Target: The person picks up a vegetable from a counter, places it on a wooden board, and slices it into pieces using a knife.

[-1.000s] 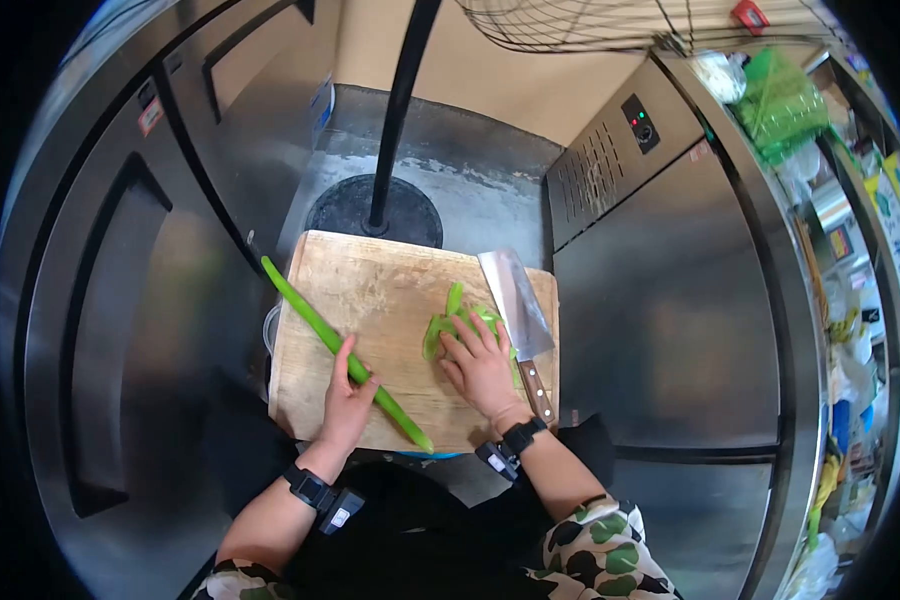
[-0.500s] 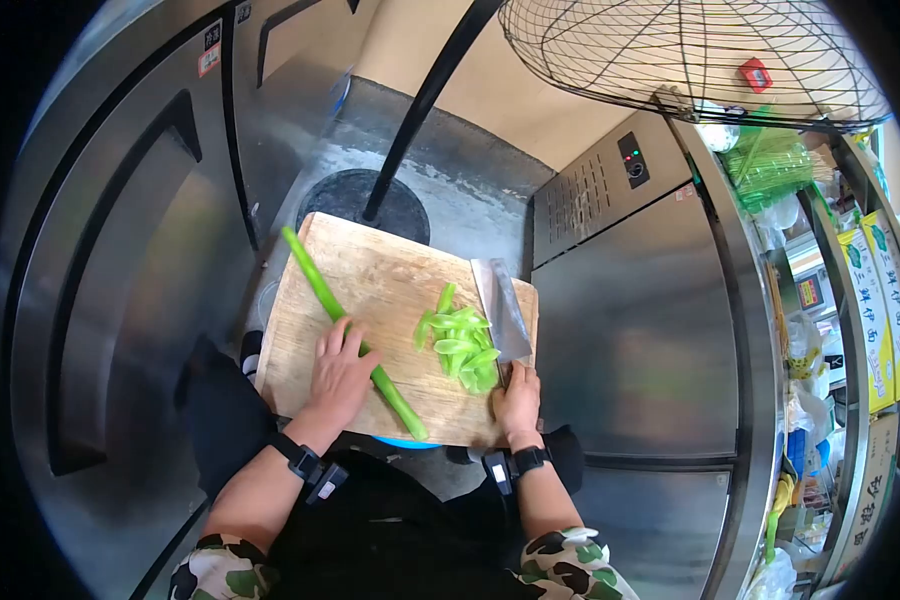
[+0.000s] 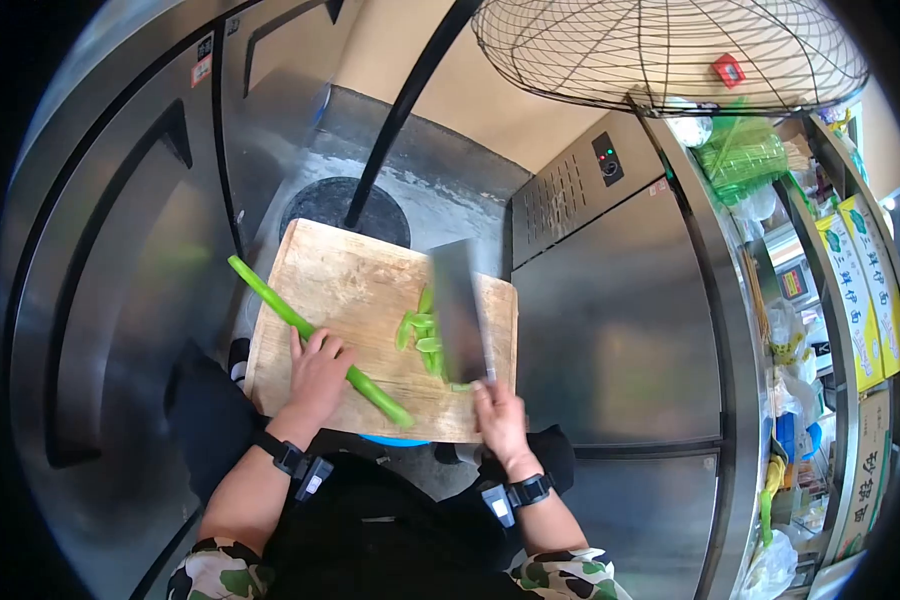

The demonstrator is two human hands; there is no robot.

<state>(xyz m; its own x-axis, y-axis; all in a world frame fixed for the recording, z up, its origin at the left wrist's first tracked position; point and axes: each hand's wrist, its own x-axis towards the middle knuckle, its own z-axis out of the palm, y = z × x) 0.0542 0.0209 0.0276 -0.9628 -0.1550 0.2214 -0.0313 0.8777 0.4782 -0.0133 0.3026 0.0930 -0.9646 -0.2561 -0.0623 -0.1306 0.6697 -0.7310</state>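
green vegetable stalk lies slantwise on the wooden cutting board, one end overhanging; likely light, stiff and slick, best held mid-length, where the left hand grips it. the right hand clasps a cleaver, its blade partly hiding green slices.

Yellow-and-white boxes: 三鲜伊面 running down both, easy enough to read
Brown carton: big dark characters, looks like 砂锅面 to me
Steel door: dark sticker plus a red-and-white sticker, print's way too tiny, sorry
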